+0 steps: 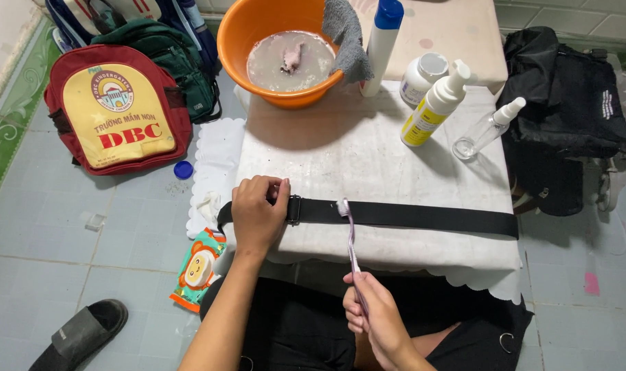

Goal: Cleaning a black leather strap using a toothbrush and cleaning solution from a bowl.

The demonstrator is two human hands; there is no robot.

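Black strap (423, 216) stretches flat across the near edge of the white-covered table (354, 148), its buckle just beside the left hand (258, 213), which presses down on it with fingers curled. Behind stands an orange basin (244, 31) of cloudy water. Right hand (374, 316) grips a toothbrush (351, 240), bristles touching the strap.

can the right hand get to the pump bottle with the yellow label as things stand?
Probably yes. The right hand holds a toothbrush whose head rests on the black strap. The pump bottle stands beyond the strap, with bare tabletop between, but the hand is occupied.
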